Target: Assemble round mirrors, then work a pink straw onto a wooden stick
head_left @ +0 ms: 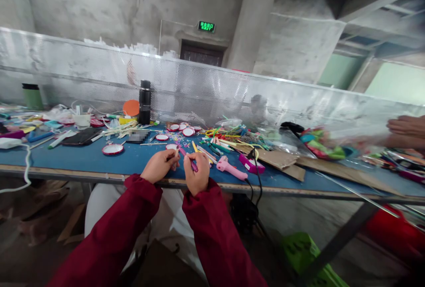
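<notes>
Both my hands, in dark red sleeves, meet at the near edge of the blue table [99, 159]. My left hand [159, 165] is closed in a pinch on a small pale stick-like piece at its fingertips. My right hand [198, 172] is closed round a thin magenta stick [187, 159] that points up and left toward the left hand's fingers. Just beyond the hands lie several coloured sticks and small rubber bands. A pink glue gun [230, 168] lies a little right of my right hand.
Round red-rimmed lids [113, 149], a black bottle [144, 108], an orange disc [131, 107] and a green cup [32, 96] stand on the table before a perforated metal screen. Cardboard sheets [299, 163] lie right. Another person's hands [407, 132] work at far right. A green crate [308, 256] sits underneath.
</notes>
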`<action>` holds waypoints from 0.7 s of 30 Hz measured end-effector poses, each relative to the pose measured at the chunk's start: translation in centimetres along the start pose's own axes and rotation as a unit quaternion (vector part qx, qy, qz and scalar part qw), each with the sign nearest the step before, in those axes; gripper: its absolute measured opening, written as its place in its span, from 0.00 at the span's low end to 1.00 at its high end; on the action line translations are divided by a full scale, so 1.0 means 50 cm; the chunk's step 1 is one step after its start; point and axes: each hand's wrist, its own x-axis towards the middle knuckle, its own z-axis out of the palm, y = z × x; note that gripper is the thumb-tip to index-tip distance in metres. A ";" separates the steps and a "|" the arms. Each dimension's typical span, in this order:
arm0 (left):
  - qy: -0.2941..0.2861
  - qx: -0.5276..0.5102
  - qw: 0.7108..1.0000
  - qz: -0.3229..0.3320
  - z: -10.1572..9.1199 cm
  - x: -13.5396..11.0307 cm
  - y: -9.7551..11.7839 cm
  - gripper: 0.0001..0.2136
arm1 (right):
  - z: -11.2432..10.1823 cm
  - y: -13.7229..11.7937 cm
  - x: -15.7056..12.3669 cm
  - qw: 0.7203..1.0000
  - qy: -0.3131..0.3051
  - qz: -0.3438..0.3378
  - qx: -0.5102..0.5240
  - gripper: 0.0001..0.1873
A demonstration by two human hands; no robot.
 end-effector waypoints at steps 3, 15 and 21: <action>0.001 -0.001 1.000 -0.002 0.001 0.001 -0.003 0.09 | 0.001 -0.002 0.001 1.000 -0.006 0.000 0.003 0.05; 0.000 -0.002 1.000 -0.005 0.001 0.002 -0.003 0.10 | 0.002 0.000 0.000 1.000 -0.003 -0.006 0.012 0.05; 0.004 0.001 1.000 0.003 0.001 0.001 -0.002 0.09 | 0.001 -0.001 0.000 1.000 -0.002 -0.002 0.003 0.05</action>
